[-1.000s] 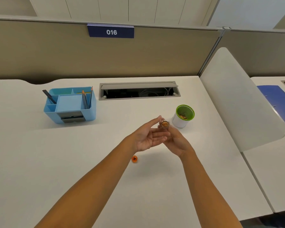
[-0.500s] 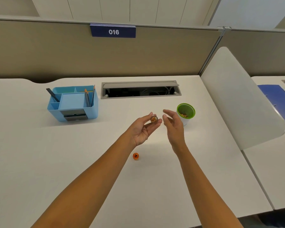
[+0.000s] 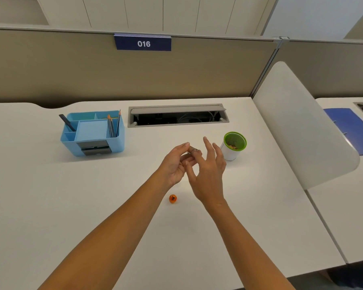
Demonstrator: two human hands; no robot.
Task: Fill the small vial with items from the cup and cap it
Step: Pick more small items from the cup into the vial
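The left hand (image 3: pixel 175 164) pinches the small vial (image 3: pixel 194 152) between thumb and fingertips above the white tabletop (image 3: pixel 50 195); the right hand (image 3: pixel 208 174) hovers just beside it, fingers spread, holding nothing; the green-rimmed cup (image 3: pixel 233 146) stands just right of the hands; the orange cap (image 3: pixel 173 198) lies on the tabletop nearer the person
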